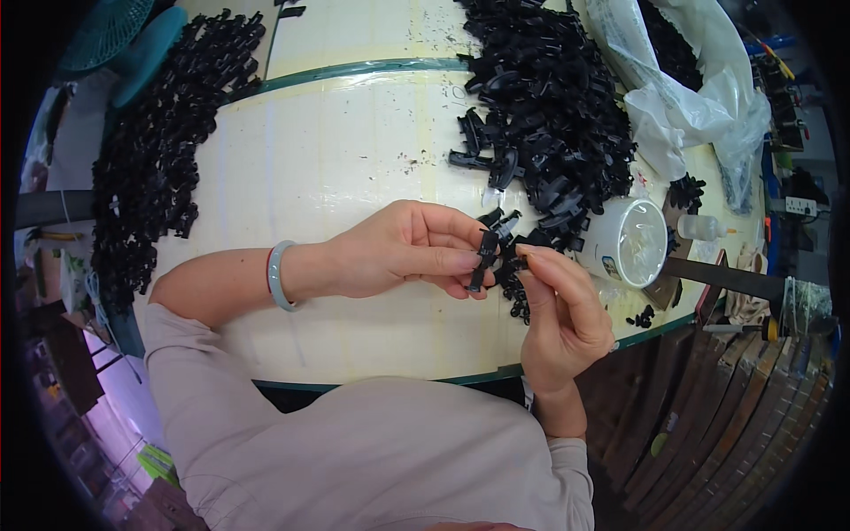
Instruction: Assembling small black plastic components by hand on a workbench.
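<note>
My left hand [403,248] pinches a small black plastic clip [485,257] between thumb and fingers, above the cream table [336,168]. My right hand [562,310] meets it from the right and grips another small black plastic part [512,265] against the clip. A pale green bangle [280,275] sits on my left wrist. The two hands touch at the parts, close to the table's near edge.
A large heap of black plastic parts [549,106] lies at the back right, another heap [159,150] along the left edge. A white round container [627,241] stands right of my hands, clear plastic bags [691,88] behind it, a small bottle [704,228] beyond.
</note>
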{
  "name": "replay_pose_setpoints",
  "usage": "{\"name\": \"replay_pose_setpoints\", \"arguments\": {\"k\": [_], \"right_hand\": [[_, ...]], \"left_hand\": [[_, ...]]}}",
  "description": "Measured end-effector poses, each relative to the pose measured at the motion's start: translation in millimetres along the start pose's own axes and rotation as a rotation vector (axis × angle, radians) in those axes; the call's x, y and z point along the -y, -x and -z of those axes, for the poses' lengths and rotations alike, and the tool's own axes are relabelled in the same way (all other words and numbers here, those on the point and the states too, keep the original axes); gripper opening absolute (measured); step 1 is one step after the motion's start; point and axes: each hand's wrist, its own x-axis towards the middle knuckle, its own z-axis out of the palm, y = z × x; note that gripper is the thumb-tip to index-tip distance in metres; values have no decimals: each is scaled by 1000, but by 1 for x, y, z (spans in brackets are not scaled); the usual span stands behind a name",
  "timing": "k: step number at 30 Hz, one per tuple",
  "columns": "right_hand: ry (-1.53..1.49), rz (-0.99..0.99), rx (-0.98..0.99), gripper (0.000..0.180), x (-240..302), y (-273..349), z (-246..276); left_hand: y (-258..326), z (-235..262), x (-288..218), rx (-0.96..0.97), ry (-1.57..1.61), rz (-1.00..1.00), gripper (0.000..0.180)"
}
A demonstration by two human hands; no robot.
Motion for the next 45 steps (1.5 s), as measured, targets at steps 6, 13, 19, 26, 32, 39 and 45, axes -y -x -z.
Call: {"name": "replay_pose_setpoints", "arguments": {"k": [6, 13, 19, 26, 32, 39, 45], "right_hand": [[-21, 41, -17, 20, -3, -2, -14], [-34, -3, 21, 18, -2, -1, -15], [-4, 47, 17, 19, -4, -2, -15], [113, 129, 65, 24, -5, -1, -15], [168, 166, 85, 26, -8, -2, -14], [-335, -407, -262, 30, 2, -5, -7], [396, -190, 71, 25, -13, 43, 48]], "left_hand": [[2, 4, 1, 28, -23, -5, 25], [1, 3, -1, -54, -66, 23, 22], [1, 3, 0, -66, -67, 15, 19], [2, 3, 4, -104, -116, -62, 18], [3, 2, 7, -174, -163, -107, 14], [9, -1, -27, -408, -419, 21, 16], [36, 36, -89, -567, -1279, 207, 7]]}}
